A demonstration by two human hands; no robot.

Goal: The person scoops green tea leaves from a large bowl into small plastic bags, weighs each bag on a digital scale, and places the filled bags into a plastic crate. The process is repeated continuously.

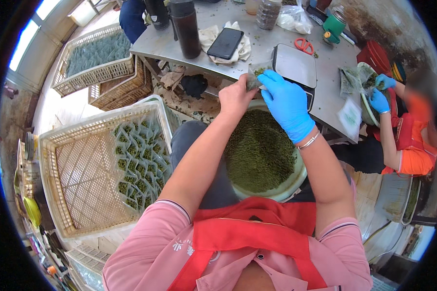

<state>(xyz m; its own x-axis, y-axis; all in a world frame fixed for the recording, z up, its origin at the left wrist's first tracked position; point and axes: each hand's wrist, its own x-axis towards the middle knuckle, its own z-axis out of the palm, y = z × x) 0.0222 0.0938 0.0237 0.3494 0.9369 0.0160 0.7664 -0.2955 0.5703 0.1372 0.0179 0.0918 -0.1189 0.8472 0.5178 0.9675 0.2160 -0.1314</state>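
Observation:
A small clear plastic bag (252, 81) with green bits in it is held up between my two hands, over the far rim of a basin. My bare left hand (235, 98) pinches the bag's left side. On my right hand (287, 104) is a blue glove, and its fingers close on the bag's upper right edge. Below them, the pale green basin (300, 180) holds a heap of small green granules (260, 150), like dried herb or peppercorns. A flat weighing scale (296, 65) stands on the table just beyond my right hand.
To my left, a cream plastic crate (51, 186) holds rows of filled bags (140, 162). Another crate (94, 72) of bags stands farther off. The metal table (250, 19) carries a phone (226, 43), a dark flask (185, 29) and red scissors (304, 46). A gloved co-worker (408, 128) handles bags at right.

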